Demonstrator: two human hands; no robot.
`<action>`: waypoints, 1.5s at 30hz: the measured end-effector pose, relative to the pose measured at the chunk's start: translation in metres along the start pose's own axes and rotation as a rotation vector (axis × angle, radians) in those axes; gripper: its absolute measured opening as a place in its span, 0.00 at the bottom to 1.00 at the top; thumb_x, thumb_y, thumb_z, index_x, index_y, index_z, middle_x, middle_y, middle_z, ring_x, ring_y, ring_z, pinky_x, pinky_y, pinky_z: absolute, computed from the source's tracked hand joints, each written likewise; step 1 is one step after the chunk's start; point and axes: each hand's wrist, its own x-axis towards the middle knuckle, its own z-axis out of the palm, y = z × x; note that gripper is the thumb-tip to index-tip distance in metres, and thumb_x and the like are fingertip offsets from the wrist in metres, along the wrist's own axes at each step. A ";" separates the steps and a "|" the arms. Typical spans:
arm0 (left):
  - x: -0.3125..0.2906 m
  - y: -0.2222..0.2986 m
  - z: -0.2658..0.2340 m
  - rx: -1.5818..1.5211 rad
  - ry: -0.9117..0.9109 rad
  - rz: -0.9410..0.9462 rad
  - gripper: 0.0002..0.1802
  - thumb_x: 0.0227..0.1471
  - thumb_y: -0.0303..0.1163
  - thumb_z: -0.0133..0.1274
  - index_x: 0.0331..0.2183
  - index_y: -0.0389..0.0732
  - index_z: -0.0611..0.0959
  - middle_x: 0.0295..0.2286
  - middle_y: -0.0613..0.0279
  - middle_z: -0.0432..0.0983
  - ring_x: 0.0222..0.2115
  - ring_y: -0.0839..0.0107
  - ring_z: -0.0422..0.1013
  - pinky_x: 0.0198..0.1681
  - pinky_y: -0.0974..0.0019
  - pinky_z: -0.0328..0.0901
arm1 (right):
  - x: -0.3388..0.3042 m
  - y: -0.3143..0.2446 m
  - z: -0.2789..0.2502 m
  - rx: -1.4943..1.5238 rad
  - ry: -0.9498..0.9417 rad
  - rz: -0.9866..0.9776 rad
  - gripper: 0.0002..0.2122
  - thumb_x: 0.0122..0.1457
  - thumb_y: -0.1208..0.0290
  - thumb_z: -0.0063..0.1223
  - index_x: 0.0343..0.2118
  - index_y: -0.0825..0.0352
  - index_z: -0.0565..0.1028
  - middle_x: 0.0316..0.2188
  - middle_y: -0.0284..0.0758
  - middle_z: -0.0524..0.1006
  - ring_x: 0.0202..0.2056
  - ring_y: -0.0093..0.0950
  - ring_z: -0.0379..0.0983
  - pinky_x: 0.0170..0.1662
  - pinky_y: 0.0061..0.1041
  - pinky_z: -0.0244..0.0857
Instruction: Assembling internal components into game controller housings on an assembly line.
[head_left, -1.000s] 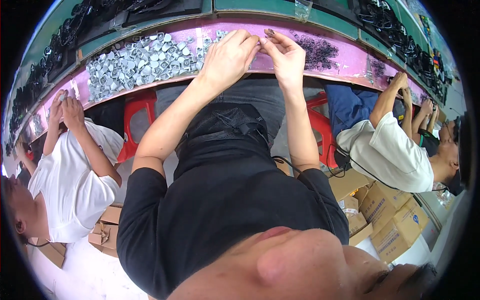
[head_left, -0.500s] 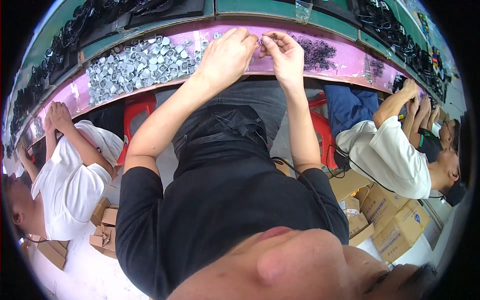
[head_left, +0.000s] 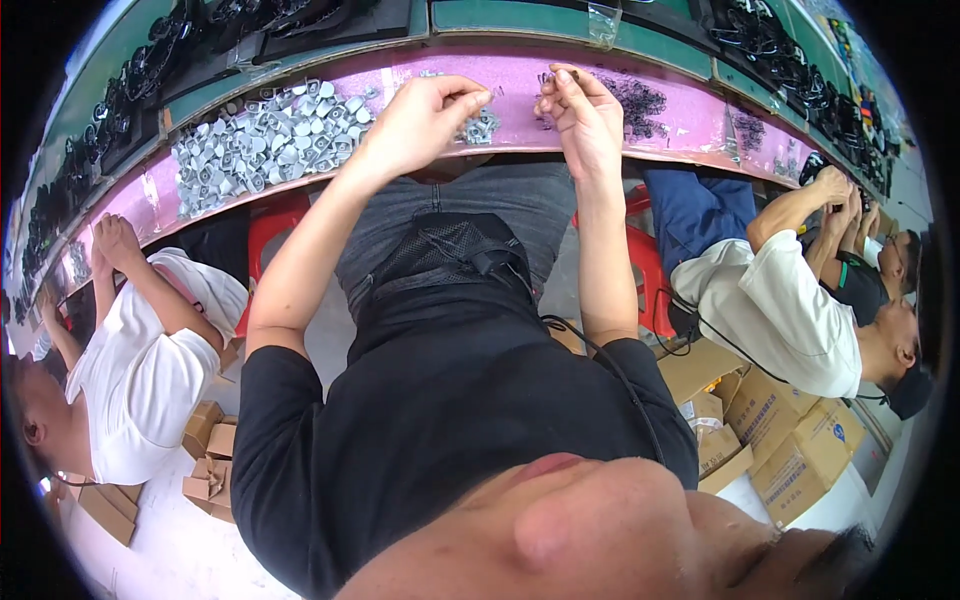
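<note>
My left hand [head_left: 418, 122] is over the pink work surface [head_left: 515, 115], thumb and forefinger pressed together in a pinch. Whatever is between those fingertips is too small to make out. Beside it lies a big heap of small grey plastic caps [head_left: 270, 140], and a smaller cluster of grey pieces [head_left: 482, 127] shows just past its fingers. My right hand [head_left: 590, 125] is raised to the right, apart from the left, its fingers curled in a pinch around small black wire-like pieces [head_left: 546, 82]. A spread of similar thin black pieces [head_left: 640, 105] lies right behind it.
Beyond the pink strip runs a green bench [head_left: 520, 17] with black cable-like parts [head_left: 765, 50]. People in white shirts sit on my left [head_left: 145, 370] and right [head_left: 775, 310]. Red stools [head_left: 650, 270] and cardboard boxes [head_left: 800, 450] stand below.
My hands, together at the fingertips before, have come apart. The left moved left and a little down, the right slightly right, uncovering the small grey cluster between them.
</note>
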 end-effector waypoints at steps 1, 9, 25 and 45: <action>0.003 -0.002 0.004 0.000 -0.006 0.005 0.18 0.68 0.42 0.53 0.42 0.37 0.86 0.27 0.66 0.80 0.26 0.74 0.77 0.31 0.68 0.73 | 0.000 0.000 0.000 -0.001 0.005 -0.005 0.09 0.68 0.73 0.58 0.46 0.73 0.80 0.32 0.38 0.82 0.31 0.27 0.77 0.39 0.29 0.74; 0.054 -0.015 0.038 0.732 0.306 0.487 0.16 0.56 0.38 0.61 0.43 0.39 0.87 0.36 0.52 0.83 0.37 0.51 0.80 0.42 0.50 0.74 | -0.011 -0.002 -0.001 -0.355 0.064 -0.144 0.11 0.65 0.77 0.62 0.48 0.76 0.82 0.33 0.35 0.83 0.32 0.22 0.78 0.40 0.21 0.73; 0.018 0.004 0.037 -0.252 0.087 0.149 0.13 0.63 0.31 0.59 0.46 0.34 0.86 0.34 0.63 0.84 0.29 0.80 0.76 0.32 0.73 0.72 | -0.015 0.003 0.012 -0.195 -0.063 -0.139 0.10 0.65 0.77 0.61 0.47 0.76 0.81 0.35 0.38 0.83 0.34 0.24 0.79 0.41 0.22 0.75; 0.012 0.020 0.004 0.366 0.056 0.679 0.10 0.57 0.31 0.63 0.39 0.37 0.87 0.36 0.57 0.82 0.38 0.56 0.80 0.41 0.59 0.74 | -0.032 -0.045 0.026 -1.049 -0.263 -0.273 0.05 0.56 0.80 0.66 0.34 0.76 0.82 0.29 0.35 0.81 0.31 0.22 0.75 0.38 0.21 0.69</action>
